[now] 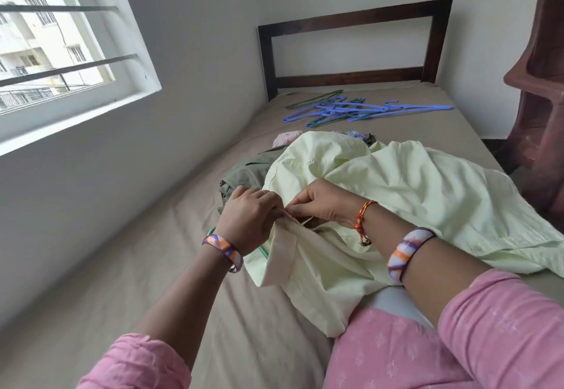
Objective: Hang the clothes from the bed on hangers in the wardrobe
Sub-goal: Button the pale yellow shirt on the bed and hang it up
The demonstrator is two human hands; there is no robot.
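Both hands (274, 205) pinch shirt (396, 187), hiding green hanger (264, 251).

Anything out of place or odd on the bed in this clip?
Nothing damaged or spilled. The blue and green plastic hangers lie in a tangled heap near the dark wooden headboard. A green hanger is partly buried under the pale yellow-green shirt that both hands pinch.

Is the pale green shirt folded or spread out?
Spread: the pale green shirt lies loose and rumpled across the bed, both hands pinching its collar edge.
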